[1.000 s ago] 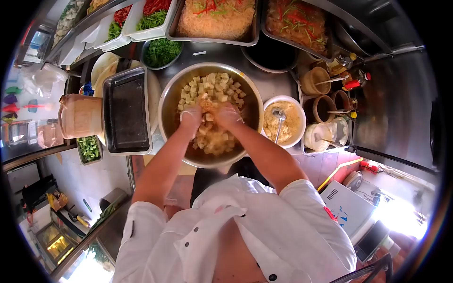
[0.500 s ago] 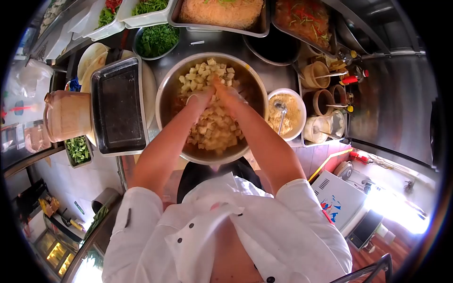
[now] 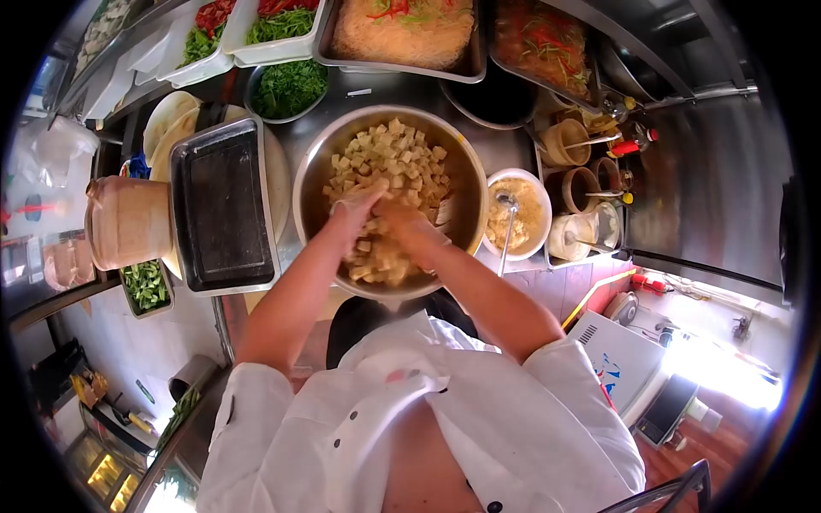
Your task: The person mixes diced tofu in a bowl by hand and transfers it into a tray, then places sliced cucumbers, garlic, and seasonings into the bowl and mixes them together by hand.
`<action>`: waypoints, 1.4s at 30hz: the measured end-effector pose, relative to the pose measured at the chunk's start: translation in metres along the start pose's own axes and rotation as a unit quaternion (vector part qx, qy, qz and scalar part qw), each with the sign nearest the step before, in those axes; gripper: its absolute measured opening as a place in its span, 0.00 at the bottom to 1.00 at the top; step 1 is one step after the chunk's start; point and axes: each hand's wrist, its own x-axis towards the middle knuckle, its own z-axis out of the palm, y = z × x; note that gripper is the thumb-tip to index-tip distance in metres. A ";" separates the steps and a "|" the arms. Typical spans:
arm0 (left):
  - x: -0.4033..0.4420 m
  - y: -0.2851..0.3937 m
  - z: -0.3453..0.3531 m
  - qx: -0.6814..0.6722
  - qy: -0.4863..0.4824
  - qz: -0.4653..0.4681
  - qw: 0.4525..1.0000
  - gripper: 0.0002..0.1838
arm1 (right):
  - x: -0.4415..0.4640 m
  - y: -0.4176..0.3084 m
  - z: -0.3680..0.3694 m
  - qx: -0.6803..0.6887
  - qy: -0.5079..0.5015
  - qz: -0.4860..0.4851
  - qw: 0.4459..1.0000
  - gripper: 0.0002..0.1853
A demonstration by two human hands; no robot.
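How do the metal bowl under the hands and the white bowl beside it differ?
The metal bowl is larger than the white bowl. The metal bowl holds pale cubes; the white bowl, a yellowish mix and spoon. The left hand and right hand are in the metal bowl; neither touches the white bowl. Both bowls are round.

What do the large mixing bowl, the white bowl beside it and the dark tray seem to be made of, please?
Mixing bowl: smooth metal, probably stainless steel, from its silvery sheen.
White bowl: opaque, smooth rim suggests plastic, enamel or ceramic, which is unclear.
Dark tray: likely metal, by its bright rim; dark base looks marked.
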 end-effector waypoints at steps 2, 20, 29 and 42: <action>0.005 -0.013 -0.028 0.006 -0.081 0.030 0.996 0.35 | -0.005 -0.024 -0.002 -0.270 0.043 -0.040 0.961 0.37; 0.076 -0.030 0.053 -0.238 0.094 -0.015 0.967 0.29 | 0.062 -0.027 -0.039 -0.538 0.100 -0.186 0.816 0.51; 0.075 -0.043 -0.023 0.091 0.038 0.243 0.965 0.29 | 0.019 -0.098 -0.076 -0.777 -0.033 -0.106 0.620 0.39; 0.208 -0.048 0.030 0.108 0.031 0.081 0.990 0.44 | 0.055 -0.081 -0.047 -0.130 0.107 0.003 0.986 0.54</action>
